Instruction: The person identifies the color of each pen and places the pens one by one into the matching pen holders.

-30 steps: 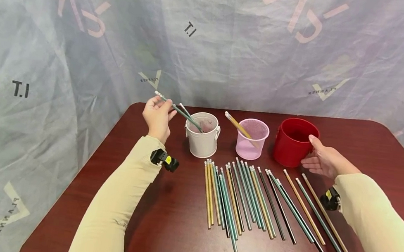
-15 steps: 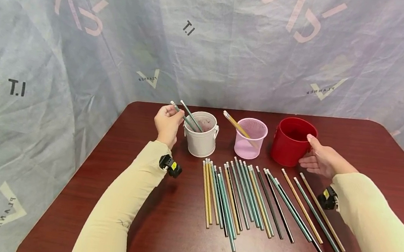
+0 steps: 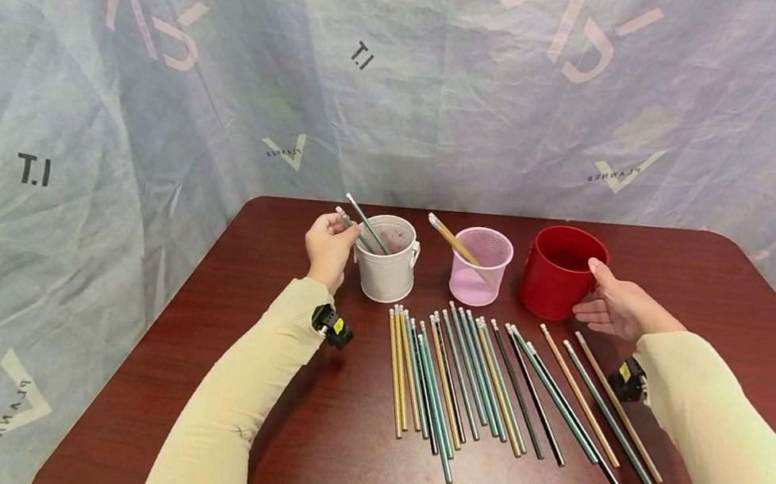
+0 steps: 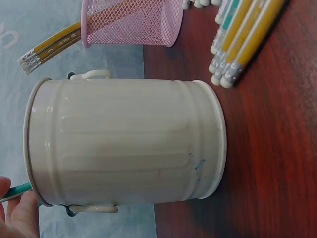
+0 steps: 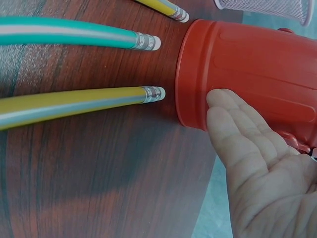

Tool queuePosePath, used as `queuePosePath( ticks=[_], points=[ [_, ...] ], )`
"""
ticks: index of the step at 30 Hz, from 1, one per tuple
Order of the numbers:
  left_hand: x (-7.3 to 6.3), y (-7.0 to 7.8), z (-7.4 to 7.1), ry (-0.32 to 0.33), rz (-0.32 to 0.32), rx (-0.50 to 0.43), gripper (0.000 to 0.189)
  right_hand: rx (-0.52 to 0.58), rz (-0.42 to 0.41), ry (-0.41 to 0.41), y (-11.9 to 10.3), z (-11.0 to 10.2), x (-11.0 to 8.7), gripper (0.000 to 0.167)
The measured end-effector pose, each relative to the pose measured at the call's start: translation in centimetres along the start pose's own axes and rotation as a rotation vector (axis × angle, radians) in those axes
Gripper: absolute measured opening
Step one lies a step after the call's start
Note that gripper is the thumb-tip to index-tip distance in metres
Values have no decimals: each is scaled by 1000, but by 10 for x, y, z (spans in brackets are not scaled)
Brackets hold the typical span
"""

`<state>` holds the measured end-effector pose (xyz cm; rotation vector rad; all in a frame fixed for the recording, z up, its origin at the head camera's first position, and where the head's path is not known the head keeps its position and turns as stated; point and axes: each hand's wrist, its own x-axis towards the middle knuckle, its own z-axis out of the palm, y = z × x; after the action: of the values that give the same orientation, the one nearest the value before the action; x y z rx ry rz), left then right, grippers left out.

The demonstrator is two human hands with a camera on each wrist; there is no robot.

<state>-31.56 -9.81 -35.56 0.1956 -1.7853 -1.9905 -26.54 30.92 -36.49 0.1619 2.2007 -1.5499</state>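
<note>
At the left rim of a small cream metal bucket (image 3: 386,280), my left hand (image 3: 328,251) pinches a green pencil (image 4: 19,190) near its eraser end, its other end leaning down inside the bucket. A second green pencil (image 3: 366,221) stands in the same bucket, eraser up. My right hand (image 3: 621,307) lies with extended fingers along the right side of a red metal bucket (image 3: 549,291), thumb at its rim. In the right wrist view, those fingers (image 5: 233,129) rest flat against the red wall.
Between the buckets stands a pink mesh cup (image 3: 474,288) with yellow pencils (image 3: 453,238) leaning left out of it. Several yellow, green and black pencils (image 3: 486,389) lie in a loose row on the dark wooden table (image 3: 313,457). A printed grey cloth (image 3: 402,116) hangs behind.
My left hand has moved right and down to the cream bucket's rim, lowering the green pencil further inside. My right hand has stayed at the red bucket.
</note>
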Motion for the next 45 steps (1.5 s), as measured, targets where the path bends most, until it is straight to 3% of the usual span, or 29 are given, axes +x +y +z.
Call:
queuePosePath(
  ticks=[16, 25, 29, 33, 40, 45],
  points=[
    [6, -6, -9, 26, -75, 54, 25, -8, 0, -4, 0, 1, -1, 91],
    [-3, -16, -19, -41, -137, 41, 17, -7, 4, -5, 2, 1, 0, 91],
    [-10, -20, -25, -149, -235, 78, 12, -11, -3, 3, 1, 2, 0, 91],
    [-21, -26, -26, -332, -317, 271, 13, -17, -10, 7, 0, 1, -1, 92],
    [-44, -37, -20, -591, -270, 564, 11, -15, 2, 6, 0, 1, -1, 92],
    [-52, -36, -13, -762, -264, 810, 8, -21, 2, 3, 0, 1, -1, 92]
  ],
)
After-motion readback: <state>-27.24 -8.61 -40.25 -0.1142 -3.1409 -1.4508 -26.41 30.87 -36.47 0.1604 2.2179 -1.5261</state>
